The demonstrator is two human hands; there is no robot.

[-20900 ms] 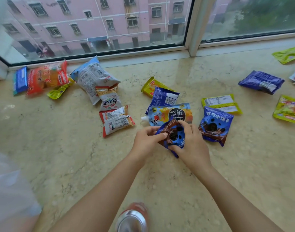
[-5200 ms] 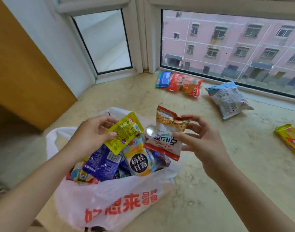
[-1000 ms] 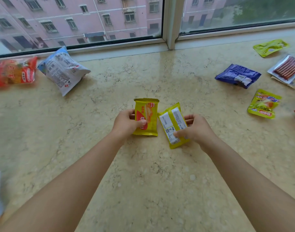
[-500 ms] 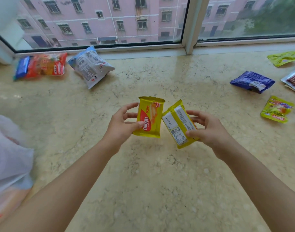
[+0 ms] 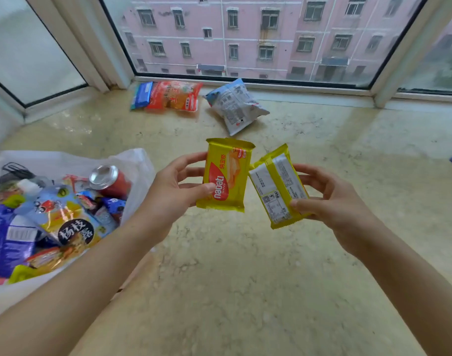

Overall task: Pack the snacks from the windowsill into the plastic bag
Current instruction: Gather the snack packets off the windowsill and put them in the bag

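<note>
- The beige marble windowsill (image 5: 245, 278) fills most of what I can see, and the view has swung left compared with half a second ago: the corner window panes now show, and the purple and green packets that lay off to the right are gone from sight, save a purple sliver at the right edge.
- The white plastic bag (image 5: 132, 163) lies open at the left. Half a second ago only a blurred edge of it showed; now its mouth is plain, packed with snacks, among them a light-blue spouted drink pouch (image 5: 65, 222), a purple packet (image 5: 6, 242) and a red drinks can (image 5: 109, 178).
- By the window frame, in the same places on the sill as before, lie a grey-and-blue puffed snack bag (image 5: 235, 106), a red-orange crisp packet (image 5: 176, 98) and, touching it, a small blue packet (image 5: 141, 95).
- The left hand (image 5: 173, 191) holds a yellow wafer packet with a red logo (image 5: 227, 173) upright above the sill, thumb pressed on its front and fingers curled behind, just right of the bag's rim.
- The right hand (image 5: 330, 201) pinches a second yellow wafer packet showing its white label side (image 5: 278, 186), tilted, its upper corner touching the first packet. Both packets are held as they were half a second ago, and neither is in the bag.
</note>
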